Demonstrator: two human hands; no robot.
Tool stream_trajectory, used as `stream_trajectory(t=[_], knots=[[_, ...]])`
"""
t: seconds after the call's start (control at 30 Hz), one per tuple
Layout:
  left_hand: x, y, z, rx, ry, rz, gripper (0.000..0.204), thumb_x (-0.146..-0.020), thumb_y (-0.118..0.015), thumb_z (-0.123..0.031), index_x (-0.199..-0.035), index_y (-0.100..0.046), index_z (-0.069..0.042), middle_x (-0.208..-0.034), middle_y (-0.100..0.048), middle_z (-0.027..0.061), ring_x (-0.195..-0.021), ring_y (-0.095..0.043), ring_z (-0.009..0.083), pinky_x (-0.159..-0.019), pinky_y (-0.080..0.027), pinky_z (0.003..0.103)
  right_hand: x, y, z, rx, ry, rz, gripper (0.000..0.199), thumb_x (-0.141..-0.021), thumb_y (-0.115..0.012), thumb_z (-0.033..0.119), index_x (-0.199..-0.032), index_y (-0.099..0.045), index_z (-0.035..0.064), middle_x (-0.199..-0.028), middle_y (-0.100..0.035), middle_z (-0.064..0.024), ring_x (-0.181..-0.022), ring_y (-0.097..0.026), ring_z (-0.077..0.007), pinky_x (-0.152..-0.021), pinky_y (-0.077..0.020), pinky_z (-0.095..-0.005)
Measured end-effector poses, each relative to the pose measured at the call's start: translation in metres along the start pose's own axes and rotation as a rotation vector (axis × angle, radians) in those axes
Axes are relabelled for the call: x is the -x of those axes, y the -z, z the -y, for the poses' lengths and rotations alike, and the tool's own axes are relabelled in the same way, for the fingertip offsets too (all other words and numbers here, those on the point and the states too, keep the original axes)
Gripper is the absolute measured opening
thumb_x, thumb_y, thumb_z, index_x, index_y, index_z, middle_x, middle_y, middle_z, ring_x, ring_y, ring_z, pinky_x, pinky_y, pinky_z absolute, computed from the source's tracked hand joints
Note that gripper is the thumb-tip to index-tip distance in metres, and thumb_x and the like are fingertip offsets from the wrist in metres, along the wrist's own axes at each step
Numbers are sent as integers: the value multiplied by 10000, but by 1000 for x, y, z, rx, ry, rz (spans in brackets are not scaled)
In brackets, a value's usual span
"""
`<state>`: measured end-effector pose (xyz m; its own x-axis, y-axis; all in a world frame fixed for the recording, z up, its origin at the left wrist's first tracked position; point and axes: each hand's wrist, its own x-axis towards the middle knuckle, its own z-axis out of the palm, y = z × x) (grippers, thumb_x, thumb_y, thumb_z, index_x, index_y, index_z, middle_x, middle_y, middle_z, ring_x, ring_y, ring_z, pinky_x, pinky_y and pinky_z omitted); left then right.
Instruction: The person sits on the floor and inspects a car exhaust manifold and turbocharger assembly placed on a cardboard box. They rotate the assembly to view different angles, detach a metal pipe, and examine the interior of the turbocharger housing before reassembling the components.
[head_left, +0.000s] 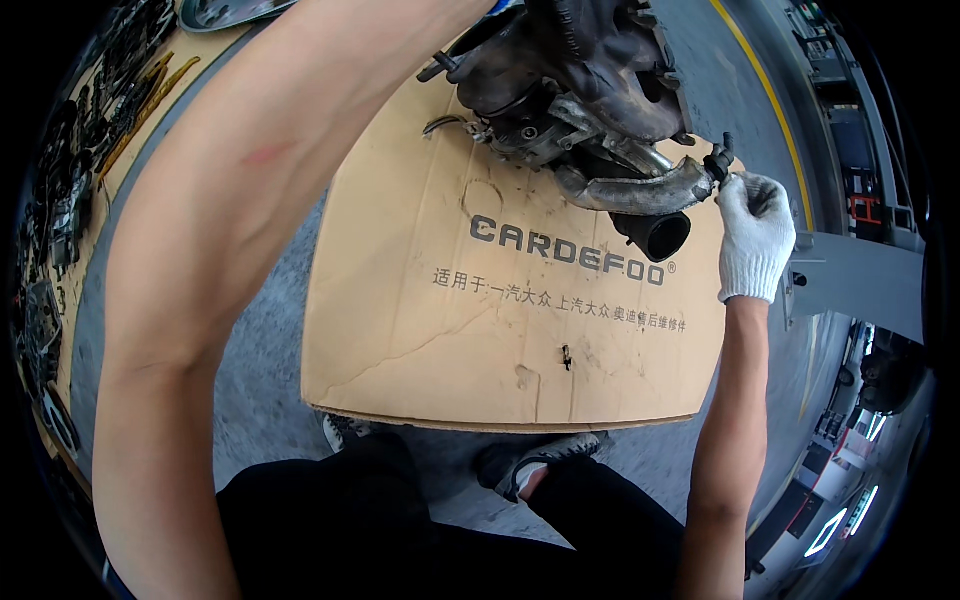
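Note:
A greasy dark engine assembly [600, 80], which looks like an intake manifold, rests on the far part of a cardboard box. From its near side a dull silver metal pipe [640, 192] curves to the right and ends at a small black fitting [719, 158]. My right hand [757, 235], in a white knit glove, has its fingers closed at that fitting. Below the pipe, a black round spout [662, 237] faces me. My left arm reaches across to the top edge, beside the assembly; its hand is out of the picture, with only a scrap of blue at the wrist.
The cardboard box [400, 350] has dark stains and a small black scrap [566, 358] on top. At the left, a bench [85, 330] holds many metal parts and yellow-handled pliers [150, 110]. A metal tray [225, 12] sits at top left. My shoes stand by the box's near edge.

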<state>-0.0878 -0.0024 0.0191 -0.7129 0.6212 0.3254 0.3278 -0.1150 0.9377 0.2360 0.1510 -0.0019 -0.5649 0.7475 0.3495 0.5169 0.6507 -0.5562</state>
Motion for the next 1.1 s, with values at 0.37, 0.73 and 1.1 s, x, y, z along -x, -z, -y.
stream_trajectory(t=[0.37, 0.73, 1.1], knots=[[17, -5, -15, 287, 167, -173, 254, -953, -675, -239, -891, -701, 6, -796, -685, 115, -661, -622, 201, -623, -510, 350, 46, 79, 8, 224, -138, 814, 191, -973, -689, 184, -928, -694, -1, -864, -706, -108, -773, -646, -148, -745, -530, -307], [-31, 28, 37, 303, 413, -202, 436, -923, -795, -300, -1213, -614, -28, -1108, -705, 142, -960, -720, 262, -857, -620, 409, 93, 70, -21, 612, 330, 1407, 178, -877, -710, 202, -980, -727, 58, -1035, -700, -158, -957, -697, -366, -834, -565, -455], [-18, 25, 23, 187, 561, -268, 435, -941, -772, -364, -1225, -629, -67, -1057, -724, 106, -886, -733, 247, -774, -640, 405, 23, 22, -42, 655, 264, 1506, 392, -876, -682, 212, -1222, -679, 28, -1128, -740, -190, -1050, -715, -373, -875, -576, -450]])
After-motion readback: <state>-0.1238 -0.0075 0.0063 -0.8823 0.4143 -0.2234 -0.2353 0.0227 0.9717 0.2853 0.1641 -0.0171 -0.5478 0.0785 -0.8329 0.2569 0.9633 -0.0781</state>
